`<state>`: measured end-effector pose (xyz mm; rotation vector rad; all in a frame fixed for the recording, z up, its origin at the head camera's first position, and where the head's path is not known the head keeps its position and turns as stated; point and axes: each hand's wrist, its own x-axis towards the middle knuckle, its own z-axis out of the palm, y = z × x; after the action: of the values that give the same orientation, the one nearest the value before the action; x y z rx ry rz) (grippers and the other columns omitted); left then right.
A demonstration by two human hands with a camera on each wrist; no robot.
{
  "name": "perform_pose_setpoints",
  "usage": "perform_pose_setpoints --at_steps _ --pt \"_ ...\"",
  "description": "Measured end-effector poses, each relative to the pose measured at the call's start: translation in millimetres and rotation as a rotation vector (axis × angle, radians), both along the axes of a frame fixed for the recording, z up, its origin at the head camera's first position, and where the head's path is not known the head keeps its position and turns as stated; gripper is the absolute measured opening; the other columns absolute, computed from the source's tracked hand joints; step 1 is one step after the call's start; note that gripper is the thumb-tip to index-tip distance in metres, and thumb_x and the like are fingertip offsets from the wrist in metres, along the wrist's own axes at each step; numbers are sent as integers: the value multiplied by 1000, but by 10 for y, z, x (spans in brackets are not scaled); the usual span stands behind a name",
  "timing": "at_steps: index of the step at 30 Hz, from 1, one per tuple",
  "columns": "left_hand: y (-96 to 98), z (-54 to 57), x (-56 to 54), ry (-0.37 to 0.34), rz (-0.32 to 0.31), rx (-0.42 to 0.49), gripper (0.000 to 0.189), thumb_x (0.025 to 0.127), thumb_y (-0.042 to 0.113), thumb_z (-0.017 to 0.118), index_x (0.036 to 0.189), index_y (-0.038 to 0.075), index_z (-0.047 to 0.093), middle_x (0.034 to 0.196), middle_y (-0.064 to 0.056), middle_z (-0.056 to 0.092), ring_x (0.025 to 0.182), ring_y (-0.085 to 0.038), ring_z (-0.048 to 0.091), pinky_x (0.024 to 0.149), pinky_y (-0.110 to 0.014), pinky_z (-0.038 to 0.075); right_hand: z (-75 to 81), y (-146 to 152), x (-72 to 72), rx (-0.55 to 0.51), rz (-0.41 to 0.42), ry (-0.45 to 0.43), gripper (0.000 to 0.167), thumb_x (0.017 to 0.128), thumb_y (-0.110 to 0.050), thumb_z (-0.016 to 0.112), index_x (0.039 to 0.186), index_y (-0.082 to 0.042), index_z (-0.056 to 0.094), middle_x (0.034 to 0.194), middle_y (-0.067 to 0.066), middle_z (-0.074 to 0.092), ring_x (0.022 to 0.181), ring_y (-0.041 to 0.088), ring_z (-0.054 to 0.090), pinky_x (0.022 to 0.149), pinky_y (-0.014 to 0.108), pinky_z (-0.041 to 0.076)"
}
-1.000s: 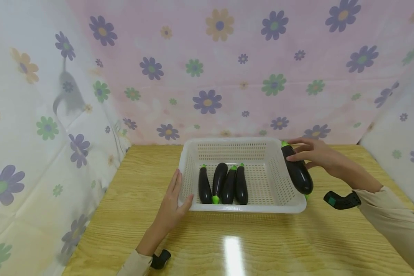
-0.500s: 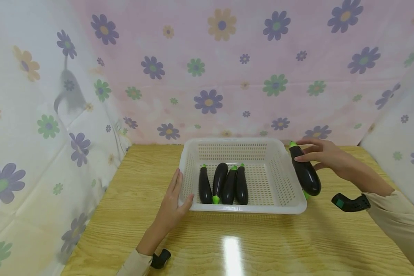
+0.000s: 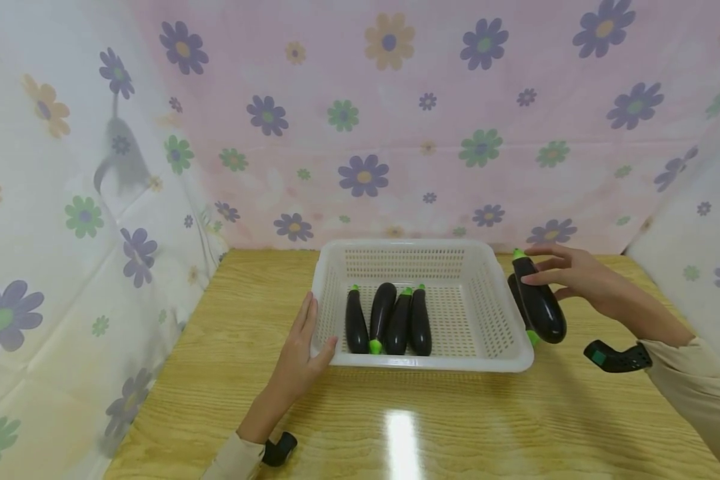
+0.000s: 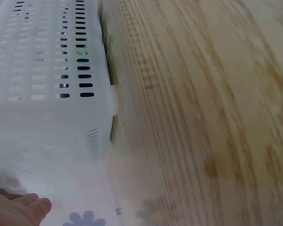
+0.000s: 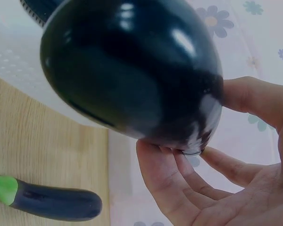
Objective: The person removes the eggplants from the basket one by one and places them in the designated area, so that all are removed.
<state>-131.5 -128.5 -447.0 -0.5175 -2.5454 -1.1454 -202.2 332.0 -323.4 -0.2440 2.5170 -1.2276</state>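
My right hand (image 3: pixel 576 275) pinches a large dark eggplant (image 3: pixel 540 303) with a green stem, thumb on one side and fingers on the other. It is tilted, stem up and away, just right of the basket. The right wrist view shows its rounded end (image 5: pixel 132 70) close up. Behind it, another eggplant (image 3: pixel 516 293) lies on the table along the basket's right side, partly hidden. In the white plastic basket (image 3: pixel 432 362) lie several slimmer eggplants (image 3: pixel 420 323) side by side. My left hand (image 3: pixel 300 360) rests with straight fingers against the basket's left wall, thumb at the near corner.
The basket stands on a wood-grain table (image 3: pixel 264 280), near a flowered cloth backdrop (image 3: pixel 312 133). Cloth also hangs at the left and right sides. A black wrist device (image 3: pixel 617 357) sits beside my right wrist, another device (image 3: pixel 280 450) beside my left.
My right hand has carried the held eggplant rightward and slightly toward me, away from the basket's right rim. More of the eggplant behind it now shows. The left hand and basket have stayed put.
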Motion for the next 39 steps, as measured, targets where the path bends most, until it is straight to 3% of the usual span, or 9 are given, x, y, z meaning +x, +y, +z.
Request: perform_pose_setpoints --at_steps 6,11,18,31,39 --pt "-13 1 8 7 7 -8 77 91 29 59 149 -2 18 158 -5 8 142 -26 17 107 -49 26 -38 32 -1 0 -13 -11 71 95 -26 58 148 0 19 140 34 29 115 44 48 82 48 48" --pt "-20 4 5 19 7 -16 77 91 29 59 149 -2 19 158 -5 8 142 -26 17 107 -49 26 -59 67 -4 6 -13 -10 71 95 -27 57 148 1 18 141 35 27 116 47 45 86 54 45" --pt "-10 3 -2 20 -2 -12 77 92 30 58 149 -3 18 158 -6 8 142 -27 17 107 -49 25 -114 134 -24 -4 -63 -25 74 93 -28 60 148 1 19 141 36 25 117 48 44 80 49 50" --pt "0 14 -13 20 -3 -17 76 92 30 57 148 -4 19 158 -7 8 142 -27 16 108 -48 24 -222 286 -82 2 -45 -25 76 95 -30 57 149 3 16 141 38 24 117 51 42 83 52 49" --pt "-3 9 -8 25 1 -19 76 92 31 57 148 -4 19 158 -7 8 142 -26 16 107 -49 25 -316 345 -149 4 -65 -38 77 94 -30 59 148 5 16 139 37 27 109 40 52 82 51 49"
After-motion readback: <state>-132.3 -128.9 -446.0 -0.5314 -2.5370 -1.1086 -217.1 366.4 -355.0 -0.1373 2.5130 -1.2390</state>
